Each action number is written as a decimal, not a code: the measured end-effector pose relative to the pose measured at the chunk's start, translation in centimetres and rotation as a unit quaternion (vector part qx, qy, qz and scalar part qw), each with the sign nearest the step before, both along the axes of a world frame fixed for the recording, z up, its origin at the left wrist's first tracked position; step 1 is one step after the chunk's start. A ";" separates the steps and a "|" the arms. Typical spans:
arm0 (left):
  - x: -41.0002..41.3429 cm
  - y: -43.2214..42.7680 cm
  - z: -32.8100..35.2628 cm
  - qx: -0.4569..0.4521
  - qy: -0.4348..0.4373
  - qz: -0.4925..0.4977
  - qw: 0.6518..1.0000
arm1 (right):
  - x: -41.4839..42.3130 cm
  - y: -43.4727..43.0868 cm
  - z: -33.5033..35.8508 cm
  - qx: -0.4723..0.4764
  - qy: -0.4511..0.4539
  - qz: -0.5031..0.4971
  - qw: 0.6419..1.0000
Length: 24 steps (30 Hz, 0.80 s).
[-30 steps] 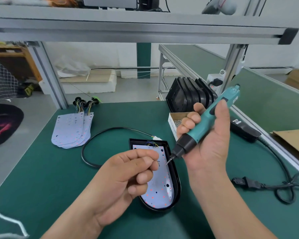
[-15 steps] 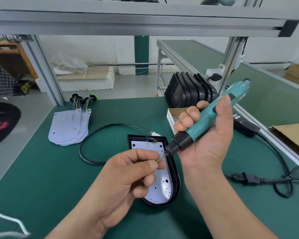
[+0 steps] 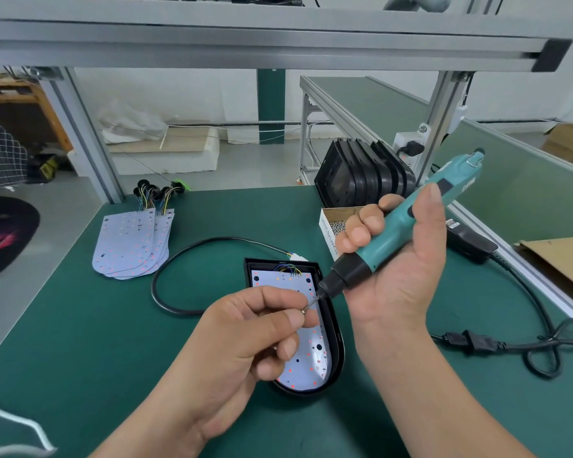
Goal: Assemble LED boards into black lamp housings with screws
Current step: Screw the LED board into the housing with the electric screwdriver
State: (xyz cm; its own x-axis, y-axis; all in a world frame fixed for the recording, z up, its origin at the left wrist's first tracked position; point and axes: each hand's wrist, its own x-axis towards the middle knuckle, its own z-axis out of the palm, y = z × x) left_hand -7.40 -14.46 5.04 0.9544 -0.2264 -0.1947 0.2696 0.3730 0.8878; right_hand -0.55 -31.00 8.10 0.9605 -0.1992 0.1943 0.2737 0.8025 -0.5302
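Above the housing (image 3: 339, 352), left fingers (image 3: 278, 320) pinch seemingly a screw (image 3: 302, 311); right fingers (image 3: 361, 236) grip the screwdriver (image 3: 391, 241).

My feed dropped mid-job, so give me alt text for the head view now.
The left hand pinches a small screw at the bit tip of a teal electric screwdriver gripped in the right hand, above a black lamp housing holding an LED board on the green table. Spare boards lie at left, a screw box behind.

head-worn view, facing forward and down, close over workbench (image 3: 80, 325)
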 end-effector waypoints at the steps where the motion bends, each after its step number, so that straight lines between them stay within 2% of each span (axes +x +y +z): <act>1: 0.0 0.0 0.0 0.002 -0.002 0.003 1.000 | 0.0 0.0 0.0 -0.005 -0.002 -0.001 1.000; 6: -0.1 0.0 0.1 0.042 -0.035 0.028 0.998 | 0.2 0.2 -0.3 -0.034 -0.012 0.017 0.999; 10: 0.0 0.5 0.3 0.067 -0.053 0.036 0.996 | 0.3 0.1 -0.2 -0.057 0.013 -0.028 0.998; 18: 0.1 0.4 0.1 0.107 -0.072 0.008 0.992 | 0.4 -0.1 -0.6 0.020 0.015 0.064 0.998; 24: 0.2 0.6 0.3 0.125 -0.092 0.020 0.988 | 0.5 -0.3 -0.6 0.062 0.021 0.083 0.994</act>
State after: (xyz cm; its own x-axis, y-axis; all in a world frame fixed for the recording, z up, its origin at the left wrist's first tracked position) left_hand -7.25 -13.89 5.33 0.9860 -0.1549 -0.0613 0.0837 0.1424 0.9863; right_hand -0.02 -31.27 7.52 0.9890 -0.0575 0.1363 0.1117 0.8946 -0.4327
